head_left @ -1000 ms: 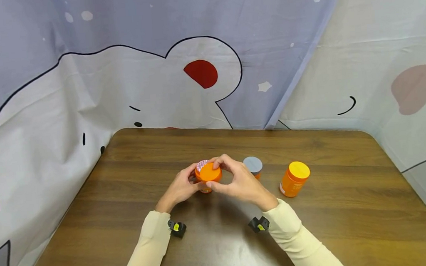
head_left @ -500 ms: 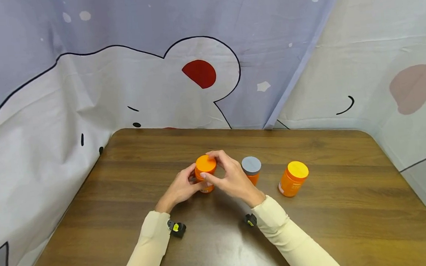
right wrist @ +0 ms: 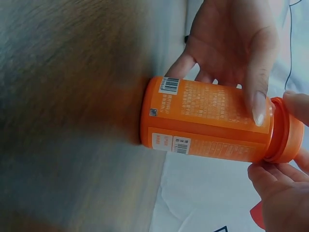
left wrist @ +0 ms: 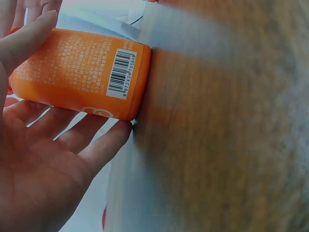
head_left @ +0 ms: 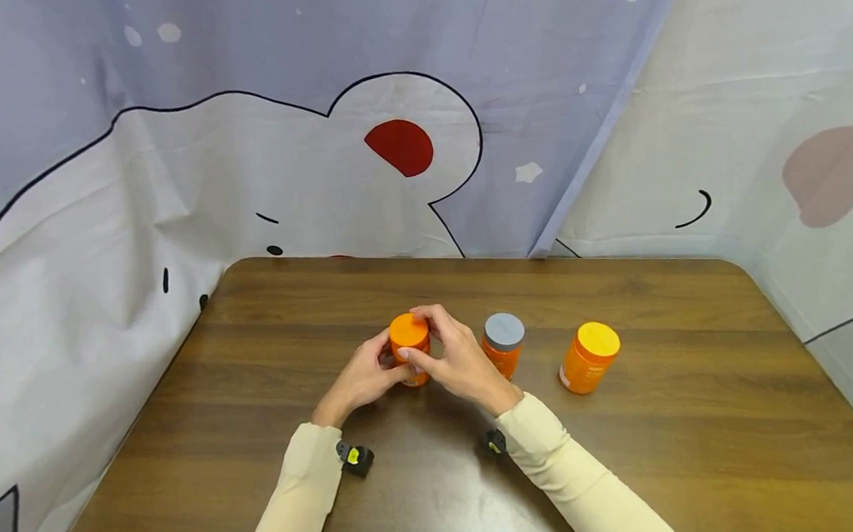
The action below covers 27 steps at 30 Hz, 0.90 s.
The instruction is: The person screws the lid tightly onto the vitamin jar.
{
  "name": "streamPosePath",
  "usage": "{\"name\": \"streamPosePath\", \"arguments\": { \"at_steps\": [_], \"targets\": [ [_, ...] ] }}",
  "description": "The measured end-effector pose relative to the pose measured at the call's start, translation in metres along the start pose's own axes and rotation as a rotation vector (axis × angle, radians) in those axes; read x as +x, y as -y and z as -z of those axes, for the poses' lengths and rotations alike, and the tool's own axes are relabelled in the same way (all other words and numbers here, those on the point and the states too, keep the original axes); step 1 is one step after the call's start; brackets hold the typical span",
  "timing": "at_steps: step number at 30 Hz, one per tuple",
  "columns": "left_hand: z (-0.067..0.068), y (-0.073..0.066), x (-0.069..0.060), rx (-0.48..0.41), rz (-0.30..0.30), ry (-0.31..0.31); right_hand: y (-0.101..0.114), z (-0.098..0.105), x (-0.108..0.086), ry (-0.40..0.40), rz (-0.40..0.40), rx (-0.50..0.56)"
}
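Observation:
An orange plastic bottle [head_left: 414, 369] stands upright on the table, a printed label and barcode [left wrist: 121, 73] on its side. My left hand [head_left: 362, 377] grips its body, thumb on the near side and fingers behind. With thumb and fingers my right hand [head_left: 462, 362] holds the orange lid [head_left: 408, 329] at the bottle's top. The lid sits over the neck in the right wrist view, a narrow gap showing below its rim [right wrist: 292, 135]. Whether it is screwed down I cannot tell.
Right of my hands stands an orange bottle with a grey lid [head_left: 503, 332], partly behind the right hand. Farther right is another orange bottle with a yellow lid [head_left: 599, 340]. The wooden table [head_left: 674, 447] ends at a patterned curtain [head_left: 298, 167] behind.
The orange lid was held tilted off the top, showing a patterned surface at the bottle's mouth; now it sits over the neck. My right hand moved left with it. The left hand stayed put.

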<state>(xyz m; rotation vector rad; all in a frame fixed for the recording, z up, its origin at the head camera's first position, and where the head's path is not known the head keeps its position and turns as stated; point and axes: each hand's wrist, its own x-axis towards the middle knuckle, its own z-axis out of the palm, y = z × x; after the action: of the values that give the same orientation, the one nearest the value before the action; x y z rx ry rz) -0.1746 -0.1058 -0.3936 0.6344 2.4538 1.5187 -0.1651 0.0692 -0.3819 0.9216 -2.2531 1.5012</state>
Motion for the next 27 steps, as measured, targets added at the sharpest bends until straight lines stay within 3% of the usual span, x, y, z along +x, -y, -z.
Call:
{"name": "streamPosePath", "arguments": {
  "at_steps": [4,11,21,27],
  "targets": [
    [0.000,0.000,0.001,-0.001,0.002,0.004,0.015,0.005,0.001,0.022,-0.030,0.020],
    [-0.003,0.002,-0.003,-0.041,0.011,0.002,-0.022,-0.008,-0.007,0.016,-0.053,-0.015],
    [-0.004,0.006,-0.003,-0.083,0.022,0.024,-0.021,-0.011,-0.011,-0.026,-0.016,-0.187],
    [-0.003,0.004,0.003,-0.081,-0.003,0.021,-0.021,-0.010,-0.008,-0.084,-0.045,-0.202]
  ]
}}
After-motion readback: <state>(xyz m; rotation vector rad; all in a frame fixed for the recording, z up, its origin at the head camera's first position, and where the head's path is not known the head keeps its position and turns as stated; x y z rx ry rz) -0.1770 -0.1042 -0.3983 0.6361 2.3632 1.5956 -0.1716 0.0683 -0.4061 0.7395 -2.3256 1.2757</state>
